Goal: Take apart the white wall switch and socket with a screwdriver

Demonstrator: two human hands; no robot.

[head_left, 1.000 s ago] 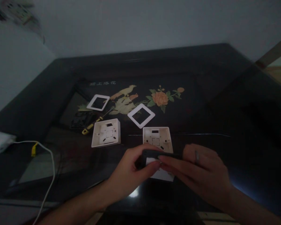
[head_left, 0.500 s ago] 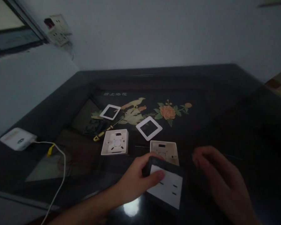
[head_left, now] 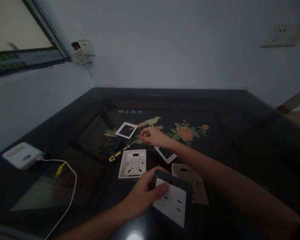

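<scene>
My left hand (head_left: 150,190) is closed on a wall socket panel (head_left: 170,203), white-faced with slots and a dark frame, its thumb on the face. My right hand (head_left: 151,136) reaches across to the far side, fingers pinched at the tip of a yellow-and-black screwdriver (head_left: 118,153). Whether the fingers hold anything is unclear. A white back box (head_left: 132,163) lies open side up by the screwdriver. A second back box (head_left: 198,186) is partly covered by my right forearm and the panel. One white square frame (head_left: 126,130) lies beyond; another white frame (head_left: 168,159) is partly hidden under the forearm.
A dark part (head_left: 109,146) lies left of the screwdriver. On the left, a white device (head_left: 23,156) has a white cable (head_left: 73,186) with a yellow tag running toward the front edge. The dark glossy table (head_left: 225,106) meets the wall. Sockets (head_left: 82,52) are on the wall.
My right hand has moved from the right side forward and left to the screwdriver's tip. My left hand still holds the socket panel. The view has shifted, showing more wall.
</scene>
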